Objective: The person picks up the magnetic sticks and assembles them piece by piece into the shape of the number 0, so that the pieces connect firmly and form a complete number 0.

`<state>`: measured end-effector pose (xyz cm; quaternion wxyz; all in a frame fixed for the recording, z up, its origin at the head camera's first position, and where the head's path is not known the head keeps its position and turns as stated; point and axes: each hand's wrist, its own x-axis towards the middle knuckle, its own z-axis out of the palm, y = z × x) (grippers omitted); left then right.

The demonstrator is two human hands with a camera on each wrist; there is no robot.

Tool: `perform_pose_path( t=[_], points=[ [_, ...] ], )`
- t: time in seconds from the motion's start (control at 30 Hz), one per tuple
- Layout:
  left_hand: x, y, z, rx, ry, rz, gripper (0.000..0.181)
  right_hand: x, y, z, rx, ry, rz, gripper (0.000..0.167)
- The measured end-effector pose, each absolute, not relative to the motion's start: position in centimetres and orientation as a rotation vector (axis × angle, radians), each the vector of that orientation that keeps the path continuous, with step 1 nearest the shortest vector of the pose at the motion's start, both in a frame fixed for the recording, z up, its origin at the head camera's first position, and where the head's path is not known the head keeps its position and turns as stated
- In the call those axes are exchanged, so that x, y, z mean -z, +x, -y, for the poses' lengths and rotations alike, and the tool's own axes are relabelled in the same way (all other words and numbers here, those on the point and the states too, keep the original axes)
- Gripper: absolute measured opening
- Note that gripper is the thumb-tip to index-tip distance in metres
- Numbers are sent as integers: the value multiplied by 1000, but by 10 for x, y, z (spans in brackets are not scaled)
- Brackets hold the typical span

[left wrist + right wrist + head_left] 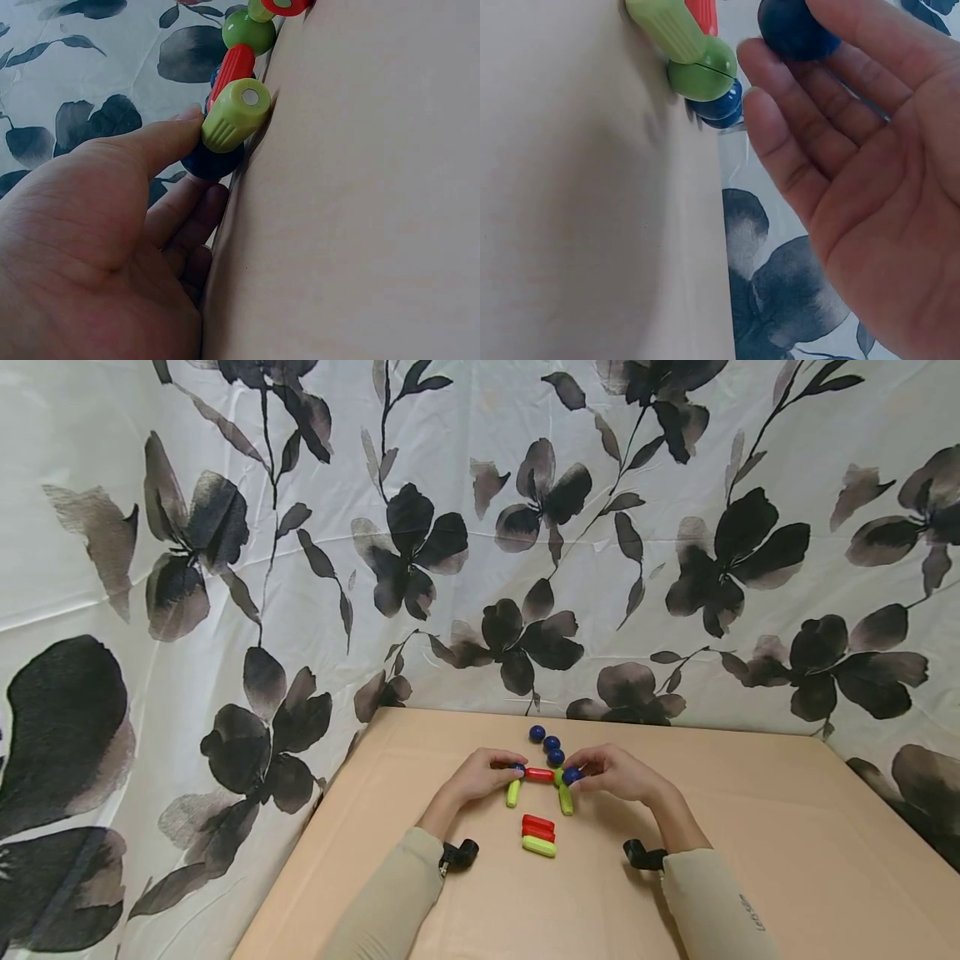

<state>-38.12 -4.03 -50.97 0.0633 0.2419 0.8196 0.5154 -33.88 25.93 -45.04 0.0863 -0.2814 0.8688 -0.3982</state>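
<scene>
With thumb and fingers, my left hand (480,774) pinches a dark blue ball (214,161) at one corner of a small frame of rods. From that ball a red rod (538,774) runs across to a green ball (701,71). A yellow-green rod (513,793) points from the left corner toward me, a round metal disc in its end. Another yellow-green rod (566,800) extends from the green ball. My right hand (618,772) holds a second blue ball (799,30) in its fingertips, beside the green ball and apart from it in the right wrist view.
Behind the frame, three blue balls (552,743) stand in a slanting row. Two red rods (537,824) and a yellow-green rod (539,846) lie side by side nearer me. The tan tabletop (750,827) ends at a flower-printed cloth (637,593).
</scene>
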Motion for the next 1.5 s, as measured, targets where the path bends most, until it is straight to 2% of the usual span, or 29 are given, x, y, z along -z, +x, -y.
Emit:
perform_pose_path(
  t=[0.37,0.73,1.1,1.5],
  points=[
    [509,-382,40,-1550,730,-2486,29,456,-337,-252,1002,-867,-2413,36],
    [509,-381,40,-1544,737,-2495,29,452,-330,-235,876,-899,-2380,26],
    [508,-381,40,-1570,729,-2469,28,454,-330,-228,870,-823,-2368,34],
    [510,-383,41,-1558,760,-2474,29,448,-327,-226,873,-818,-2380,32]
  ],
)
